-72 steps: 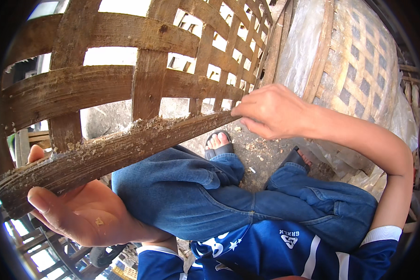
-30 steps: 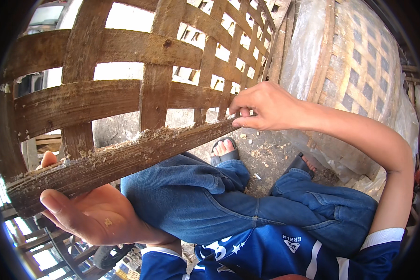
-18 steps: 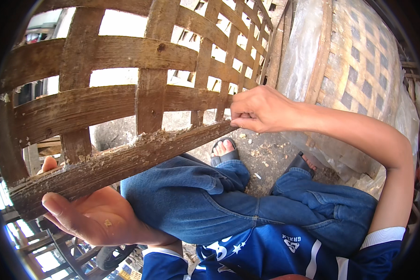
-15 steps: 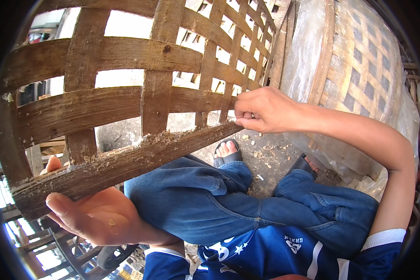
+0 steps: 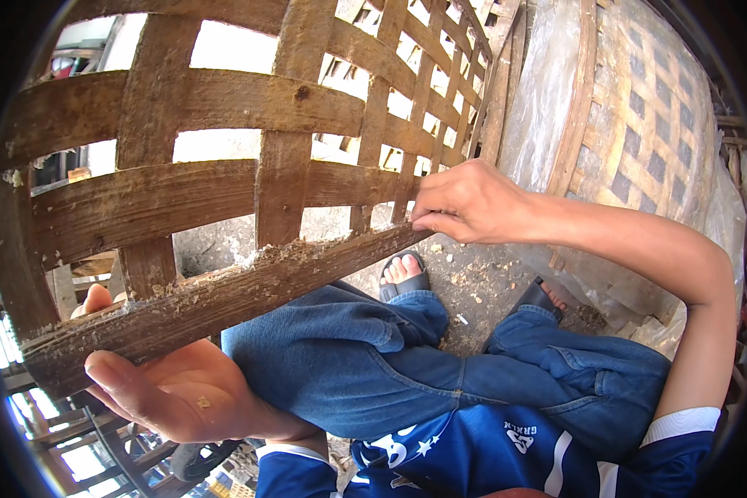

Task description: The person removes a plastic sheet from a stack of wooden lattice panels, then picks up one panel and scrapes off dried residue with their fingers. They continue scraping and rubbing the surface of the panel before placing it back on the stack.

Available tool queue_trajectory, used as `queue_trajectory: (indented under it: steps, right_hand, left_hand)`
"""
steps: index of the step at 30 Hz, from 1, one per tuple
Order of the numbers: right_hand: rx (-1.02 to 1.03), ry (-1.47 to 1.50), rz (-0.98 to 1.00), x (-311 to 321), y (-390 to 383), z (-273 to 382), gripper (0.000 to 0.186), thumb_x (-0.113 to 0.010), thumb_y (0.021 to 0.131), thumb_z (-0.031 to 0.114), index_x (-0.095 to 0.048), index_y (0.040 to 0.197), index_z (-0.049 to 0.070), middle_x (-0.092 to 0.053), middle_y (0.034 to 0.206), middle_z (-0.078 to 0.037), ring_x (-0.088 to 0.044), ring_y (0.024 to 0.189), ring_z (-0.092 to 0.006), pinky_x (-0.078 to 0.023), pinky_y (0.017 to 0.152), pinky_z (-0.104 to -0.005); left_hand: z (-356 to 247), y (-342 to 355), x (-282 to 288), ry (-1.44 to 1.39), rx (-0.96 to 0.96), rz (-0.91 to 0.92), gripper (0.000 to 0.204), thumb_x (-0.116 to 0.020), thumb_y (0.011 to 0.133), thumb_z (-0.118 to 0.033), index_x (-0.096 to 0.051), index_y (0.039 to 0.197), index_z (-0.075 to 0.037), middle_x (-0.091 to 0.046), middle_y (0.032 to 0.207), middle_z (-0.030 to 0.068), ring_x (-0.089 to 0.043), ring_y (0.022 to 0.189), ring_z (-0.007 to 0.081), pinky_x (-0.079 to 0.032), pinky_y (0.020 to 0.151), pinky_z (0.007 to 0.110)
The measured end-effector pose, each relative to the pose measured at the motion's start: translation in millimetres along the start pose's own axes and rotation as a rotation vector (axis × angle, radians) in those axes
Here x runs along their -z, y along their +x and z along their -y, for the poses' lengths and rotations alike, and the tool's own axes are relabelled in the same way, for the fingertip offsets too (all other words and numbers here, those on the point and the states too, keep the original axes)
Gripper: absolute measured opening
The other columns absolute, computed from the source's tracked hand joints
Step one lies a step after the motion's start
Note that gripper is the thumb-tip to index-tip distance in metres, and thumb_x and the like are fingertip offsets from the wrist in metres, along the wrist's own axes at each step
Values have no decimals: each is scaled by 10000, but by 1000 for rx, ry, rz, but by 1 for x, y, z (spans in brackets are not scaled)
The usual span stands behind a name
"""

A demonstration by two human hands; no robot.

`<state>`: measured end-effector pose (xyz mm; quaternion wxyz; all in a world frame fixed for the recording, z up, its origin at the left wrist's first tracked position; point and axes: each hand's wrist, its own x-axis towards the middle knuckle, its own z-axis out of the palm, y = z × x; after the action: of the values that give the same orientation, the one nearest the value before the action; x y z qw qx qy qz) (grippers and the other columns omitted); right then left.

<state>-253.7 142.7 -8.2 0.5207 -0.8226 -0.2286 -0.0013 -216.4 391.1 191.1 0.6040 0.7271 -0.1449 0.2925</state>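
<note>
A large woven lattice panel of flat wooden or bamboo strips (image 5: 216,100) stands tilted before me, its near edge framed by a brown wooden rail (image 5: 224,290). Pale, crumbly residue (image 5: 257,256) clings along the rail's upper side. My left hand (image 5: 174,390) supports the rail's left end from below, thumb on the near face and fingertips showing behind. My right hand (image 5: 465,203) is closed in a pinch at the rail's right part, close against the strips. Its fingertips are turned away, so whatever they hold is hidden. A small pale flake (image 5: 203,402) lies on the left palm.
Another lattice panel (image 5: 639,116) leans at the right, partly wrapped in clear plastic sheet (image 5: 548,91). Crumbs and a white stub (image 5: 462,319) lie on the concrete floor (image 5: 473,274) by my sandalled feet. More slatted wooden frames (image 5: 66,432) are at the lower left.
My right hand has shifted slightly left along the rail. The panel has moved slightly in view, and my left hand keeps its hold at the rail's left end.
</note>
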Motion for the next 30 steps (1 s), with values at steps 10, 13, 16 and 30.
queue_trajectory:
  steps: [10, 13, 16, 30]
  right_hand:
    - [-620, 370, 15, -2, 7, 26, 289, -754, 864, 300, -748, 951, 25, -731, 820, -126, -666, 679, -160, -523, 643, -301]
    - [-790, 526, 3, -11, 8, 24, 181, -740, 893, 228, -751, 923, 50, -701, 749, -17, -588, 627, -47, -479, 559, -246]
    - [-858, 710, -19, -17, 7, 19, 183, -724, 909, 214, -735, 937, 33, -686, 751, -10, -581, 642, -55, -481, 561, -239]
    - [67, -252, -433, 101, 56, 27, 119, -559, 873, 51, -658, 939, 62, -657, 848, -50, -596, 707, -85, -478, 552, -225]
  left_hand:
    - [0, -2, -3, -9, 23, -42, 394, -490, 1010, -310, -559, 1233, 7, -595, 1247, 174, -587, 1166, 230, -552, 949, 447]
    - [-1, -1, 1, -12, 25, -20, 390, -487, 1011, -309, -561, 1229, 6, -596, 1245, 173, -587, 1165, 231, -551, 949, 447]
    - [-1, -2, -2, -12, 23, -33, 385, -483, 1013, -307, -563, 1225, 5, -597, 1241, 172, -586, 1166, 231, -548, 951, 446]
    - [0, -1, -2, 17, 28, -48, 406, -482, 1016, -310, -551, 1260, 7, -596, 1237, 173, -589, 1153, 242, -540, 953, 471]
